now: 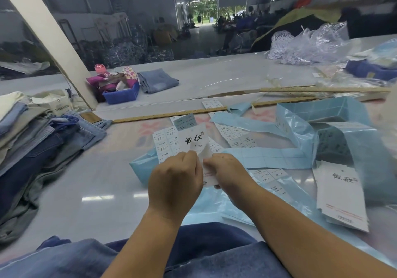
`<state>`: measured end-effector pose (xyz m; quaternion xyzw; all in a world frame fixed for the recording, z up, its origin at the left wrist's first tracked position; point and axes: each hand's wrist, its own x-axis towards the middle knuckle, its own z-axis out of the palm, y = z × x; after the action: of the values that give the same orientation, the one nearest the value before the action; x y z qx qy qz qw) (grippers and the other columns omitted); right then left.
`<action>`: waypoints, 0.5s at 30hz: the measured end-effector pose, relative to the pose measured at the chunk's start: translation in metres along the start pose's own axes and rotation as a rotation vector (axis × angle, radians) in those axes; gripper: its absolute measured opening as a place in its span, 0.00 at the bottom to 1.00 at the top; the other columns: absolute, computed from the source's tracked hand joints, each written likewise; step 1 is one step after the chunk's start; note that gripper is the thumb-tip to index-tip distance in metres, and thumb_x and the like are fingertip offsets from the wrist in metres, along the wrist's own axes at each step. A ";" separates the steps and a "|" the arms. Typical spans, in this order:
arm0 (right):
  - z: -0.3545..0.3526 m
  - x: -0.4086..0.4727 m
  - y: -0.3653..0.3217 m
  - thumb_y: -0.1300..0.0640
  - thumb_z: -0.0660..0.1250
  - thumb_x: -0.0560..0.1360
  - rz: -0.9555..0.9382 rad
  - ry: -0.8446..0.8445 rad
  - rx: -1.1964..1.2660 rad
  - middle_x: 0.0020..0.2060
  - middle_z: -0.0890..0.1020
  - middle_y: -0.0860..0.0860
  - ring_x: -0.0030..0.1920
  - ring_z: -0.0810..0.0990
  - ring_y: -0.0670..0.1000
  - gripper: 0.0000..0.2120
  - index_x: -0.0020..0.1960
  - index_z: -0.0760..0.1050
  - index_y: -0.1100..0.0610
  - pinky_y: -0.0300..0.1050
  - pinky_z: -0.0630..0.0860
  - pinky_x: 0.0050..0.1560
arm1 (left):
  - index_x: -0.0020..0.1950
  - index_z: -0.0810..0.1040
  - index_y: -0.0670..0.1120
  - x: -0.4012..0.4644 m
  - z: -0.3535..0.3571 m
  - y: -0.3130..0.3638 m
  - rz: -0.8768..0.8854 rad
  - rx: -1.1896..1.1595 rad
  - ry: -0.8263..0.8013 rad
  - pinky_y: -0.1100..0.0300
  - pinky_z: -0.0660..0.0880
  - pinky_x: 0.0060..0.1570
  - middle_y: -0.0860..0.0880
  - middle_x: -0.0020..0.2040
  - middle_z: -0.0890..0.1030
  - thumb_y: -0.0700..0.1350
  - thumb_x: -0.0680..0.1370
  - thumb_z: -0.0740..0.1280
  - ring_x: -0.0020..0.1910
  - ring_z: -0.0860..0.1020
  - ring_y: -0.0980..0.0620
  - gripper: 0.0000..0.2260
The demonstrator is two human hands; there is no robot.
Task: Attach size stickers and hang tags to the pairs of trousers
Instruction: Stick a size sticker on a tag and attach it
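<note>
table: pale glossy top, runs across the whole view.
trouser stack: left edge of table, folded denim in mixed blues and beige, loosely piled.
near trousers: dark and mid blue denim at the bottom edge, under both forearms.
blue backing strips: peeled sticker liner, tangled across centre-right of table, some pieces folded upright.
plastic bag: clear, crumpled, far right on the back table.
folded jeans: light blue, back table, just beside the blue bin, which holds pink and patterned cloth.
wooden rulers: two long ones, lying along the table's far edge.
spare hang tags: white cards fanned at right, black brush lettering on top one.
sticker sheets: white size labels on sheets, mid-table, just behind the hands.
hang tag: white card, black characters, "1103" printed; held above the table at centre.
left hand: fingers curled, pinches the tag's lower left edge.
right hand: fingers curled, pinches the tag's lower right; whether a sticker sits under the fingertips, cannot tell.
</note>
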<state>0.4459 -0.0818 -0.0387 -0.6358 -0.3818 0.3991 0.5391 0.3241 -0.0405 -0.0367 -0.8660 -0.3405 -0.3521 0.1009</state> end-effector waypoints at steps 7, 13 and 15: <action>0.002 -0.002 0.002 0.58 0.53 0.83 -0.015 0.048 -0.073 0.40 0.78 0.48 0.40 0.78 0.49 0.16 0.39 0.73 0.50 0.38 0.74 0.36 | 0.36 0.77 0.44 0.001 0.003 0.003 0.012 -0.042 -0.044 0.60 0.72 0.22 0.45 0.35 0.83 0.43 0.73 0.71 0.24 0.77 0.46 0.08; -0.007 -0.009 -0.001 0.50 0.56 0.81 0.035 0.012 0.107 0.39 0.85 0.51 0.41 0.83 0.49 0.18 0.43 0.81 0.55 0.46 0.80 0.46 | 0.45 0.80 0.49 -0.002 0.003 -0.002 0.117 -0.189 -0.210 0.58 0.75 0.27 0.52 0.37 0.80 0.56 0.80 0.58 0.32 0.78 0.50 0.16; -0.018 -0.015 -0.003 0.54 0.60 0.79 0.000 -0.021 0.082 0.33 0.83 0.50 0.36 0.82 0.47 0.18 0.35 0.82 0.55 0.42 0.79 0.40 | 0.48 0.80 0.51 -0.005 0.001 0.001 0.129 -0.276 -0.260 0.57 0.75 0.31 0.54 0.39 0.78 0.61 0.79 0.55 0.35 0.76 0.54 0.20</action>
<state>0.4561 -0.1018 -0.0324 -0.6090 -0.3708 0.4208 0.5608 0.3230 -0.0438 -0.0408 -0.9297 -0.2431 -0.2735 -0.0412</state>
